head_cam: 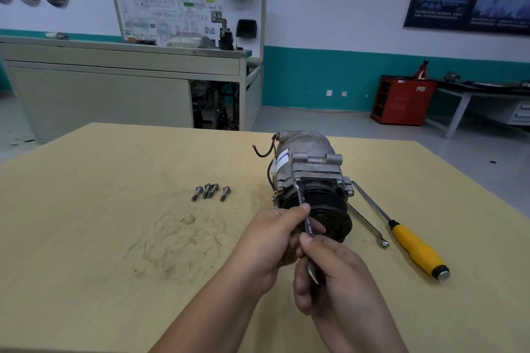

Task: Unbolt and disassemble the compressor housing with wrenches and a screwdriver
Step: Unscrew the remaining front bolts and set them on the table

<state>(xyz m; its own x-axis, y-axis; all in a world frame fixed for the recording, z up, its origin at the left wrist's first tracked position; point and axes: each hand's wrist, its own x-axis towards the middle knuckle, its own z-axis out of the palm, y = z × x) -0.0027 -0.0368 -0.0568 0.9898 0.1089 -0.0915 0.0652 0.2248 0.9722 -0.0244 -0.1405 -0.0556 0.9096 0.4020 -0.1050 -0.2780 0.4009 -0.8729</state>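
Here, left grip (pixel 269 235) and right grip (pixel 329 272) both curled round wrench (pixel 300 195), its head on compressor (pixel 312 163) just beyond

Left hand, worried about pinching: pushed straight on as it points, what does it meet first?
Likely the black pulley, just past the left hand gripping the wrench; depth is unclear.

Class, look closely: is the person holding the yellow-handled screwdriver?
No, the screwdriver lies on the table right of the compressor, while the left hand and right hand grip a wrench.
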